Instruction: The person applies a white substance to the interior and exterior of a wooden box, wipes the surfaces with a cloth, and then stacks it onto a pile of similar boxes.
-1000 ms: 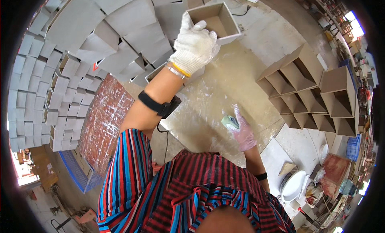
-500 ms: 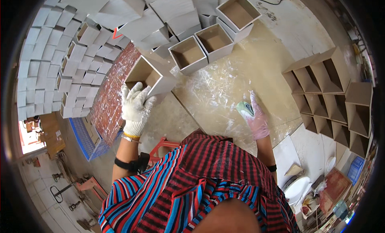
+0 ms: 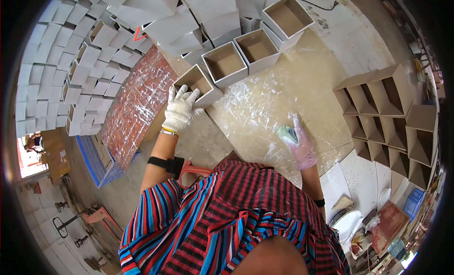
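My left hand, in a white knit glove dusted with powder, grips the near rim of a white open-topped box. Its fingers reach over the edge, and the thumb lies outside. The box has a brown inside and rests at the left end of a slanting row, beside a second box and a third box. My right hand wears a thin pinkish see-through glove and is closed around a small rounded green-and-white object over the tan board. What kind of object it is, I cannot tell.
White boxes are stacked high along the left, and more stand at the back. Bare brown boxes are piled at the right. A red-brown scuffed board lies left of my left hand, near a blue crate. A white basin stands lower right.
My left hand has carried the box to the right and set it down at the end of the row. My right hand has stayed nearly in place with the green-and-white object.
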{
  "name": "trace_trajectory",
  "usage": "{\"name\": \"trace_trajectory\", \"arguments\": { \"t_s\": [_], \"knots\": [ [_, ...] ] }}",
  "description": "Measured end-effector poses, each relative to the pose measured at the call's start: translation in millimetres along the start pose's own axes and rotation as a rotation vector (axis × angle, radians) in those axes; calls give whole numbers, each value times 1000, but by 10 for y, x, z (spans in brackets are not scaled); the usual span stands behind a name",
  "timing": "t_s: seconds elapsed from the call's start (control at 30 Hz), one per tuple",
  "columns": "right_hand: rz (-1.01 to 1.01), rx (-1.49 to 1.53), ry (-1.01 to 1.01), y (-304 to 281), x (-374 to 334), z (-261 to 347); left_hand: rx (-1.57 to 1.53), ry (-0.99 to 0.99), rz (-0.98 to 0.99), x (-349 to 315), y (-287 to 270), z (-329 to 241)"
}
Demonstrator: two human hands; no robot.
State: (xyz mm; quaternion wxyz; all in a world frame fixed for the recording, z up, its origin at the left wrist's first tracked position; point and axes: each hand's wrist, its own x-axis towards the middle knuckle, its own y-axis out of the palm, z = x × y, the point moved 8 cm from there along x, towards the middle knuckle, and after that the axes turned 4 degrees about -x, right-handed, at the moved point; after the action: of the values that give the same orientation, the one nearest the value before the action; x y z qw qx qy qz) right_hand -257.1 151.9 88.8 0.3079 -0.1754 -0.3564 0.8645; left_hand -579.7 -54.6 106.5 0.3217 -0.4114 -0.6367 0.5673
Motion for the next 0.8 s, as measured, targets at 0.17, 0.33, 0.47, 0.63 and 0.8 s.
{"name": "trace_trajectory", "arguments": {
  "t_s": [0.17, 0.33, 0.47, 0.63, 0.8],
  "knots": [
    [16, 161, 88, -26, -25, -54, 123, -124, -33, 98, -344, -269],
    [-83, 12, -47, -120, -29, -18, 37, 180, -314, 513, -884, -939],
    [-61, 42, -27, -88, -35, -137, 42, 416, -386, 1147, -991, -1694],
    [-49, 56, 47, -95, -102, -288, 265, 368, -450, 2110, -1087, -2198],
    [-108, 73, 198, -178, -236, -482, 462, 359, -34, 2707, -741, -2151]
  ]
}}
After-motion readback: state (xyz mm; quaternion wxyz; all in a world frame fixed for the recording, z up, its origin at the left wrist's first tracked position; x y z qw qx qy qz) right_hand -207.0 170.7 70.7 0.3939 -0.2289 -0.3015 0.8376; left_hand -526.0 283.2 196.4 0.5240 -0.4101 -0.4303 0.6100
